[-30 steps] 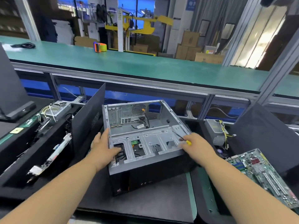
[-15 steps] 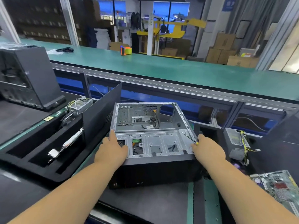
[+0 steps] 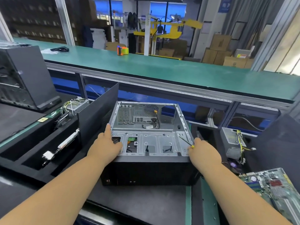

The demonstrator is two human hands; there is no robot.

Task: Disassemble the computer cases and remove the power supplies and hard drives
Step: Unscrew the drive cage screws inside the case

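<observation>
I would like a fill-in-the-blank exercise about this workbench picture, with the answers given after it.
1. The right hand holds a thin ____ with a yellow handle.
2. The open computer case lies between the two ____.
3. The green motherboard lies to the ____ of the case.
4. The orange and green tape dispenser stands on the ____ conveyor belt.

Missing words: screwdriver; hands; right; green

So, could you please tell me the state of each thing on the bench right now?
computer case: side panel off, lying on its side, interior exposed
left hand: resting on the case's left edge
right hand: holding a screwdriver at the case's right edge
power supply: out, right of the case
motherboard: out, lying flat
</observation>
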